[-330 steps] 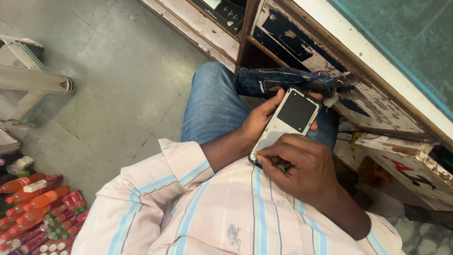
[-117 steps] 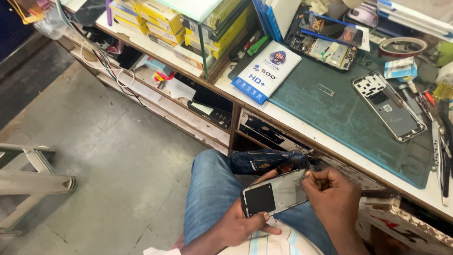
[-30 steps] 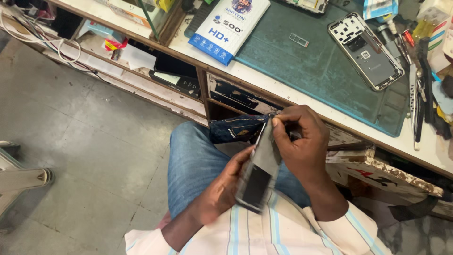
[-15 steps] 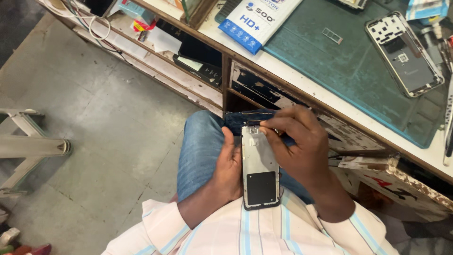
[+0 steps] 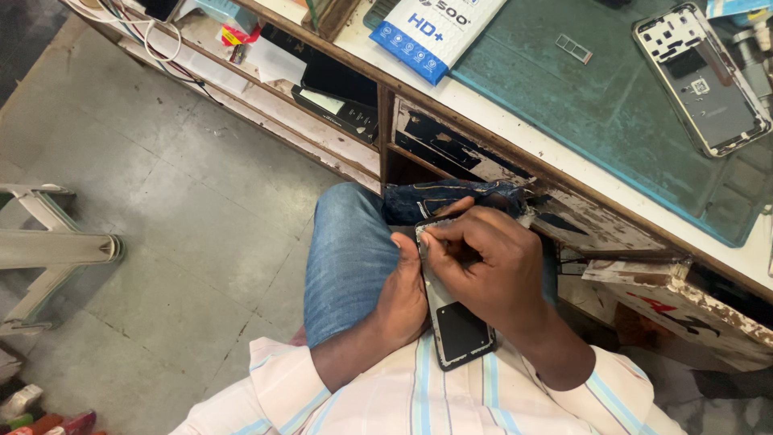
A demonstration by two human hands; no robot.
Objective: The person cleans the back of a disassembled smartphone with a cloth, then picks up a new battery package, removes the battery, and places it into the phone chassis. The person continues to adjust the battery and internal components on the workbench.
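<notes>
— Where is the opened phone (image 5: 452, 326) being kept?

— It is being held over the lap, below the counter (image 5: 515, 137) edge, cradled by the left hand (image 5: 403, 294).

— And the right hand (image 5: 483, 266)?

— Its grip is being pinched narrowly at the phone's top edge (any tool is hidden).

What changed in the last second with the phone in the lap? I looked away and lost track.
The phone, tilted on edge a second ago, now lies flatter along the lap, open back facing up. The right hand has spread over its upper half, fingertips at the top edge. The left hand still supports it from the side. The second opened phone on the green mat stayed put.
</notes>
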